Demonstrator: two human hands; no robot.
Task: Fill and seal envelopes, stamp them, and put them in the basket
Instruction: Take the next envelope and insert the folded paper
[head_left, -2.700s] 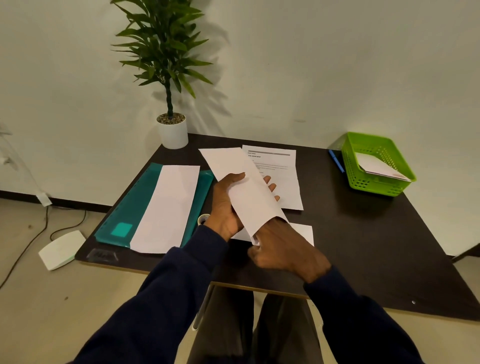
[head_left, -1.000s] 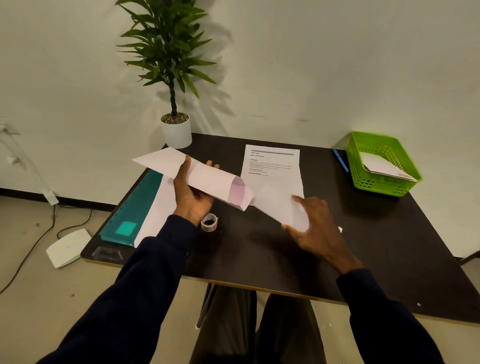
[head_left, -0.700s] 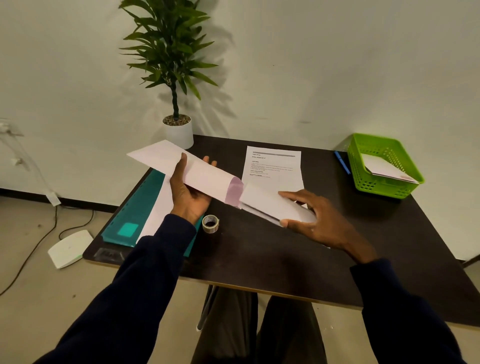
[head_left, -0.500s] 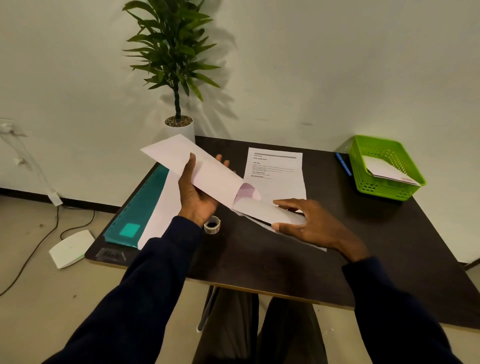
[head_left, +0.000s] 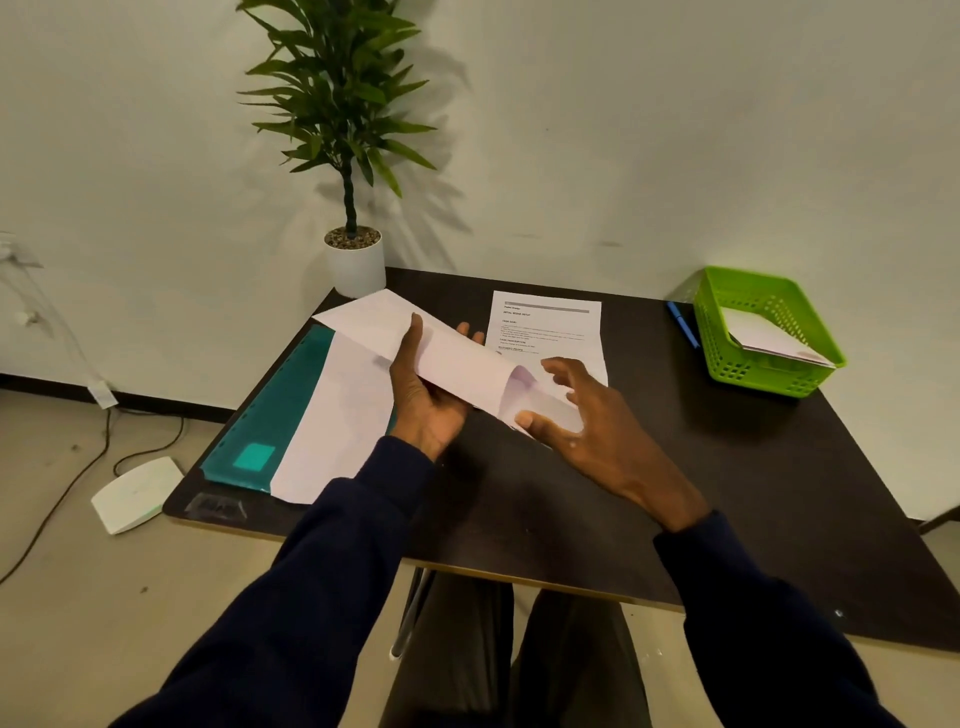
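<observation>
The left hand (head_left: 426, 405) is gripping an envelope (head_left: 447, 358) above the counter (head_left: 727, 493), thumb on top, fingers beneath, its open mouth facing right. The right hand (head_left: 597, 431) is pinching a folded sheet (head_left: 553, 410) between thumb and curled fingers at that mouth. The green basket (head_left: 727, 364) is sitting at the far right corner

The dark table (head_left: 779, 493) bears a potted plant (head_left: 355, 262), teal folder (head_left: 275, 415), printed sheet (head_left: 550, 327), pen (head_left: 683, 325) and basket (head_left: 753, 376).

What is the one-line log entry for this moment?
step: filling envelope | left hand: grips it | right hand: holds folded paper at its mouth | basket: white paper inside
</observation>
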